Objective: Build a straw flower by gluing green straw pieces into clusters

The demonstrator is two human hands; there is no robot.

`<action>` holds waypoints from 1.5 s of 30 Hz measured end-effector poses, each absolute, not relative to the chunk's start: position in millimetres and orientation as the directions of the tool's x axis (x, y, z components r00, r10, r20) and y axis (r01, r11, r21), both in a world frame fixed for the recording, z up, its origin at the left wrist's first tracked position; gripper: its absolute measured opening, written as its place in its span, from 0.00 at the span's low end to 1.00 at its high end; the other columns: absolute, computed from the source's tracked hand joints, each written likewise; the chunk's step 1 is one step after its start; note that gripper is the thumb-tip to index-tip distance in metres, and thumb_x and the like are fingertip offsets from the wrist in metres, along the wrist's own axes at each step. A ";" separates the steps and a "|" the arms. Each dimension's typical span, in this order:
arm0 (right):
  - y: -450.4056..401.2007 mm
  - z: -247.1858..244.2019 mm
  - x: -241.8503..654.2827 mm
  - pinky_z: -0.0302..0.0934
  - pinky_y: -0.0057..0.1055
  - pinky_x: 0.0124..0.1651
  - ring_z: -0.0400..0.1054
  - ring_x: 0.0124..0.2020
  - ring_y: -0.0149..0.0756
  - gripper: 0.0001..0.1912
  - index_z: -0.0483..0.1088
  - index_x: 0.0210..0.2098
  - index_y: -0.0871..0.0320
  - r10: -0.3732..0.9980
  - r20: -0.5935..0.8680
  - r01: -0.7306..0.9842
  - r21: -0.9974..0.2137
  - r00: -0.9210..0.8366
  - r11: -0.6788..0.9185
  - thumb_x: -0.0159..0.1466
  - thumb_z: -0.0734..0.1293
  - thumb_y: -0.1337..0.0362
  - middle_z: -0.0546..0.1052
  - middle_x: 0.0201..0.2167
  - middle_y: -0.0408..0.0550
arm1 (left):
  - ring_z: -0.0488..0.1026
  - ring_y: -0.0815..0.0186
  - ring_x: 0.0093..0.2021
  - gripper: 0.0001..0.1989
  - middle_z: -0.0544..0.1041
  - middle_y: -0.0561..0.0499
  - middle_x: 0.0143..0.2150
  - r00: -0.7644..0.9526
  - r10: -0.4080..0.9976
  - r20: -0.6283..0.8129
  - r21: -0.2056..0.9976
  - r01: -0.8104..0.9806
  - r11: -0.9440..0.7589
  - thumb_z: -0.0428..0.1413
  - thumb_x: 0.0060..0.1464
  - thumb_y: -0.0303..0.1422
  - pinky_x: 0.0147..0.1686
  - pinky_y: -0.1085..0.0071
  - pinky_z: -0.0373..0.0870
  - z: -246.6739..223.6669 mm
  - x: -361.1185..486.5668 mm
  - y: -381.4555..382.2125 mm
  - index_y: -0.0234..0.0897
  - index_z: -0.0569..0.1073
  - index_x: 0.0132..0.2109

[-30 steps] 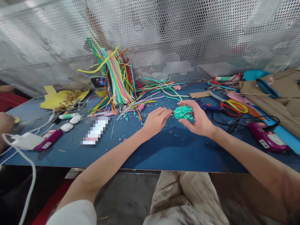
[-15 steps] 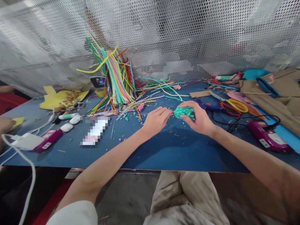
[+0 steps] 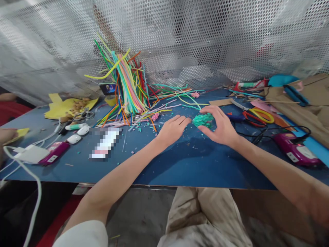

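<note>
A green cluster of short fuzzy pipe-cleaner pieces (image 3: 202, 120) is held just above the blue table, pointing right. My left hand (image 3: 174, 128) is closed at its left end, with the fingers pressed together; the pinched part is hidden. Around the cluster's right side curves my right hand (image 3: 221, 127), thumb below and fingers above, spread apart with a gap to the palm. Whether the thumb tip touches the cluster I cannot tell. Behind my left hand stands a big bundle of coloured pipe cleaners (image 3: 128, 85), with loose ones and tiny cut bits lying about it.
Scissors with red and yellow handles (image 3: 257, 116) lie right of my right hand. A purple power strip (image 3: 295, 149) with a black cable is at the right, another power strip (image 3: 55, 152) at the left. A blurred-out phone (image 3: 106, 142) lies left. A co-worker's hand (image 3: 7, 135) shows at the left edge.
My right hand's fingers have opened wider and drawn back slightly to the right from the green cluster. My left hand stays at its end.
</note>
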State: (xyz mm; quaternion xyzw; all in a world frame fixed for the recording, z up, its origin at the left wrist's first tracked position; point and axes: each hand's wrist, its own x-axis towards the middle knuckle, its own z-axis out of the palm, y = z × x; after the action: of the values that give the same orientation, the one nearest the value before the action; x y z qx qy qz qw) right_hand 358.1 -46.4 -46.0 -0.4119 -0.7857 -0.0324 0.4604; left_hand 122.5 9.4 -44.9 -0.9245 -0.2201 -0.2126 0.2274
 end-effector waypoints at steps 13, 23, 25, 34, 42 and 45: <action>-61.0 -29.8 336.8 0.46 0.48 0.65 0.67 0.53 0.45 0.14 0.75 0.49 0.57 0.644 0.604 0.878 0.239 -0.469 0.415 0.72 0.59 0.66 0.81 0.48 0.48 | 0.71 0.59 0.43 0.11 0.74 0.44 0.39 0.815 0.393 0.426 -0.407 0.561 -0.721 0.45 0.69 0.24 0.44 0.65 0.68 -42.5 145.0 -9.9 0.30 0.71 0.47; -60.3 -29.2 341.2 0.46 0.45 0.60 0.68 0.47 0.41 0.15 0.77 0.35 0.55 0.650 0.566 0.857 0.250 -0.507 0.450 0.71 0.59 0.67 0.82 0.35 0.44 | 0.71 0.59 0.43 0.11 0.75 0.45 0.40 0.865 0.375 0.334 -0.376 0.487 -0.788 0.45 0.69 0.26 0.46 0.65 0.69 -35.5 143.2 -8.9 0.30 0.73 0.45; -58.8 -29.5 341.8 0.46 0.44 0.60 0.68 0.45 0.39 0.15 0.76 0.34 0.55 0.643 0.572 0.856 0.253 -0.509 0.452 0.71 0.60 0.67 0.82 0.34 0.42 | 0.71 0.59 0.43 0.10 0.75 0.45 0.40 0.864 0.372 0.340 -0.354 0.484 -0.800 0.46 0.69 0.26 0.47 0.64 0.69 -35.9 141.9 -7.4 0.30 0.73 0.45; -44.0 -34.6 362.0 0.46 0.46 0.58 0.67 0.46 0.39 0.15 0.78 0.36 0.52 0.617 0.596 0.851 0.260 -0.513 0.456 0.71 0.60 0.66 0.83 0.37 0.41 | 0.73 0.62 0.46 0.11 0.77 0.47 0.44 0.845 0.397 0.359 -0.225 0.491 -0.842 0.51 0.65 0.24 0.52 0.65 0.70 -34.1 121.7 11.1 0.32 0.73 0.52; -48.7 -24.0 370.9 0.49 0.52 0.62 0.66 0.58 0.49 0.14 0.76 0.51 0.52 0.604 0.654 0.866 0.165 -0.455 0.473 0.69 0.64 0.64 0.77 0.57 0.48 | 0.75 0.64 0.47 0.12 0.78 0.46 0.45 0.726 0.545 0.421 0.026 0.590 -0.807 0.46 0.68 0.25 0.49 0.67 0.70 -32.6 119.6 22.3 0.32 0.73 0.48; -64.3 -22.3 364.2 0.55 0.48 0.61 0.68 0.57 0.46 0.18 0.74 0.56 0.46 0.510 0.678 0.751 0.096 -0.530 0.654 0.68 0.65 0.62 0.78 0.56 0.45 | 0.74 0.67 0.41 0.13 0.78 0.49 0.40 0.611 0.621 0.491 0.201 0.615 -0.763 0.44 0.69 0.27 0.45 0.70 0.68 -22.3 113.2 23.7 0.33 0.74 0.45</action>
State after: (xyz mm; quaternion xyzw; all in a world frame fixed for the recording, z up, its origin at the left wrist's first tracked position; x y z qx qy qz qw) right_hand 364.2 -64.3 -22.3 -0.3693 -0.8533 -0.1919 0.3141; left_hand 113.2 23.7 -22.3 -0.8974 -0.3443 -0.2757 -0.0061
